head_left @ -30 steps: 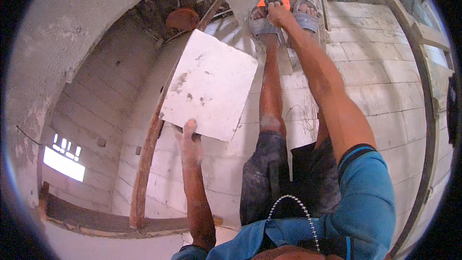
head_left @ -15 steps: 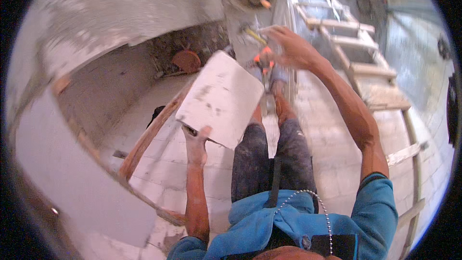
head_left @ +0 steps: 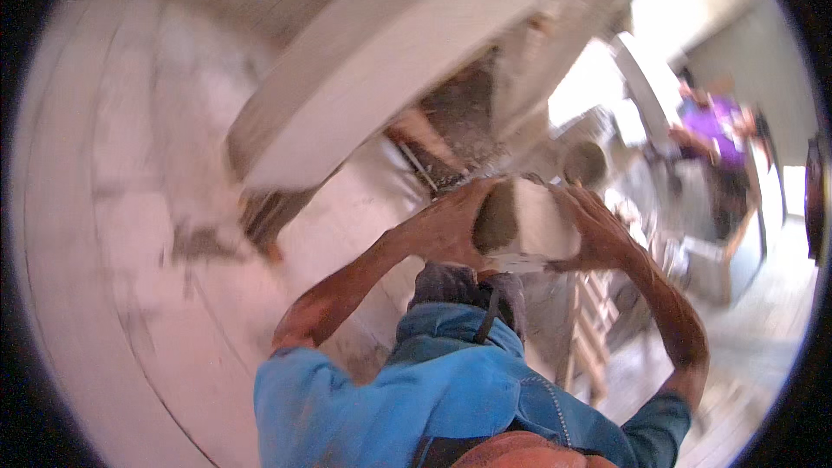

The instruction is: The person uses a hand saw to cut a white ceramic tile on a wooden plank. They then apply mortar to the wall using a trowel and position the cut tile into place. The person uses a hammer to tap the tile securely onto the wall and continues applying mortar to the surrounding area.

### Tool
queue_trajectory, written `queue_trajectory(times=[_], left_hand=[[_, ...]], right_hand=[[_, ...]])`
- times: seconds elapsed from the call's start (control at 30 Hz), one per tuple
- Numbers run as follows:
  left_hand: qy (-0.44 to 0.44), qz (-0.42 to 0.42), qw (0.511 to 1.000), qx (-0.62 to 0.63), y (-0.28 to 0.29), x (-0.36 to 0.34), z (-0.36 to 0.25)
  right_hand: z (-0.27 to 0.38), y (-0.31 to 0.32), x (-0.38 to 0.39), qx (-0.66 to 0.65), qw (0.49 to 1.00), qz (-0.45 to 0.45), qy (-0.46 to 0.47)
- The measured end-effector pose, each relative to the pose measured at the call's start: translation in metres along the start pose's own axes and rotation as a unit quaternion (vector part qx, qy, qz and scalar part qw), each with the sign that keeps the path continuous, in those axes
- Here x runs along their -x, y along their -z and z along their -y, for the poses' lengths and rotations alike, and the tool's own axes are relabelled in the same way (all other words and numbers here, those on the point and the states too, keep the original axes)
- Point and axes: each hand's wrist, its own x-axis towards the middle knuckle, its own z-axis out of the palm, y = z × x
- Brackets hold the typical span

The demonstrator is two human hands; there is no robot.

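My left hand [head_left: 451, 220] and my right hand [head_left: 601, 230] grip a pale block [head_left: 542, 217] from either side, out in front of my chest. Its visible face has a dark grey patch on the left part and a lighter part on the right. The picture is smeared by motion, so the fingers and the block's edges are soft. I cannot make out the orange tool now.
A wide pale concrete beam [head_left: 381, 65] crosses the upper middle above a dark gap. A bucket-like round container [head_left: 583, 163] and wooden slats [head_left: 591, 329] lie beyond the block. A person in purple [head_left: 721, 130] is at the right, near bright openings.
The view has swung round, bringing the other person in. My right hand left the orange tool and now holds the block with my left hand; the block has moved rightward, to the middle.
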Motion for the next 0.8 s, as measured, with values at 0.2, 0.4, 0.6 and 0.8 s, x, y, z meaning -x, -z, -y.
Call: queue_trajectory(times=[0.2,0.4,0.6,0.8], left_hand=[[-0.044,-0.144,0.987,0.058,0.015,0.069,-0.028],[-0.112,-0.478,0.871,0.018,0.024,0.183,-0.054],[0.018,-0.836,0.549,-0.020,-0.012,0.275,-0.028],[0.079,-0.839,0.488,0.225,-0.100,0.210,-0.017]], right_hand=[[0.085,0.085,-0.035,0.037,0.991,0.015,0.131],[0.228,0.162,-0.073,0.188,0.934,0.049,0.301],[0.349,0.187,-0.115,0.243,0.890,-0.014,0.386],[0.413,0.165,-0.176,0.290,0.834,0.001,0.469]])
